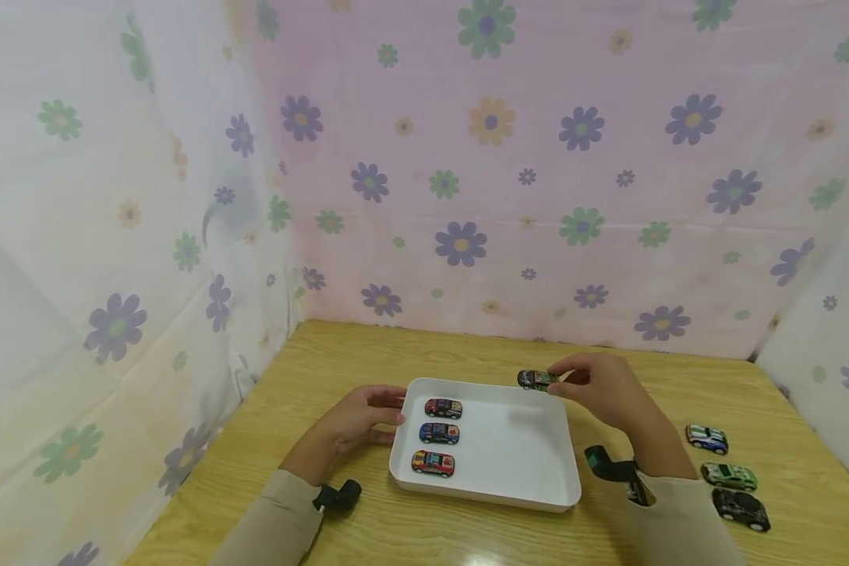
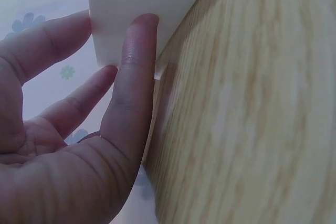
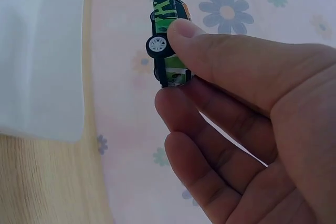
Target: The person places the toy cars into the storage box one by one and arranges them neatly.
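A dark green-and-black toy car (image 1: pixel 535 380) is pinched between the thumb and fingers of my right hand (image 1: pixel 601 385), up over the far right rim of the white tray (image 1: pixel 516 456). In the right wrist view the car (image 3: pixel 167 51) shows white-hubbed wheels and green side markings. My left hand (image 1: pixel 359 417) rests its straight fingertips and thumb against the tray's left wall, as the left wrist view shows. Down the tray's left side stand a dark red toy car (image 1: pixel 443 408), a blue one (image 1: pixel 439 433) and a red-and-yellow one (image 1: pixel 433 463).
Right of my right forearm are a white-and-blue toy car (image 1: pixel 707 439), a green-and-white one (image 1: pixel 729 475) and a black one (image 1: pixel 741 509). Flowered cloth (image 1: pixel 460 157) walls the wooden table (image 1: pixel 354 354) at the back and sides.
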The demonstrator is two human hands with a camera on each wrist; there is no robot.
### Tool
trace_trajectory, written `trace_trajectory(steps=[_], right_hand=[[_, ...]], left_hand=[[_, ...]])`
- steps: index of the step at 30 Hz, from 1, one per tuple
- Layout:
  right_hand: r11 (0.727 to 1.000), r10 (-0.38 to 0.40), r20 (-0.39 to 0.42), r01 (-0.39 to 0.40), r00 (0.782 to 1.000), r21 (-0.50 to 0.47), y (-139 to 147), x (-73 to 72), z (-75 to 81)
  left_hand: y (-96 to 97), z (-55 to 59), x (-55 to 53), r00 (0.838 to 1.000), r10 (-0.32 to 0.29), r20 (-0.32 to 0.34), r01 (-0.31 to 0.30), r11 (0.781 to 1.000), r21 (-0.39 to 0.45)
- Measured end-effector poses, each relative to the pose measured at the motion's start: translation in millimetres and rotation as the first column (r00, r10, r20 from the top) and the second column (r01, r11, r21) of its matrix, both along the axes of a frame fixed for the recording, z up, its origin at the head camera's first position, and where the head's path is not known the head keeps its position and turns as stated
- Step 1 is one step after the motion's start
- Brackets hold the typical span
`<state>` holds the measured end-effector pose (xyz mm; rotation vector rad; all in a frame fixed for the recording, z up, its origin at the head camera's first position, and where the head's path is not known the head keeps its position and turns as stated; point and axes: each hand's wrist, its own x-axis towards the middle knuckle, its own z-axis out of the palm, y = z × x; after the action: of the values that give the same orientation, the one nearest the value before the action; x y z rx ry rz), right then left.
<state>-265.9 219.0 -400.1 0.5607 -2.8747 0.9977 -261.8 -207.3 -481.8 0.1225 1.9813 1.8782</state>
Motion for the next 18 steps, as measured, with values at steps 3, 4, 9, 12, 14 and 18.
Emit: trace_trajectory(steps=[3,4,9,12,14,18], right_hand=[[1.000,0.006,0.003,-0.006,1.000,-0.011,-6.4,-1.1,-1.6],[1.000,0.003,0.002,-0.003,1.000,-0.013,-8.8,-0.9,-2.1],[1.000,0.009,0.013,-0.008,1.000,-0.028,-22.9,-0.6,-6.2],[0.999,0.017,0.035,-0.016,0.999,-0.039,-31.7,-0.6,-11.5],[0.999,0.015,0.053,-0.012,0.998,-0.043,-37.3,-0.4,-15.0],[0.999,0.012,0.053,-0.010,0.999,-0.041,-46.8,-0.7,-20.2]], left_hand=[[-0.2,0.1,-0.8,1.000,-0.009,0.000,0.009,1.000,0.004],[-0.3,0.2,-1.1,1.000,-0.011,-0.002,0.011,1.000,0.003],[-0.9,1.1,-2.9,1.000,-0.010,-0.010,0.010,1.000,-0.003],[-1.1,0.7,-3.1,1.000,-0.009,-0.010,0.009,1.000,-0.003],[-1.1,0.2,-2.8,1.000,-0.013,-0.008,0.013,1.000,0.000],[-0.8,-0.1,-1.7,1.000,-0.020,-0.007,0.020,1.000,0.005]])
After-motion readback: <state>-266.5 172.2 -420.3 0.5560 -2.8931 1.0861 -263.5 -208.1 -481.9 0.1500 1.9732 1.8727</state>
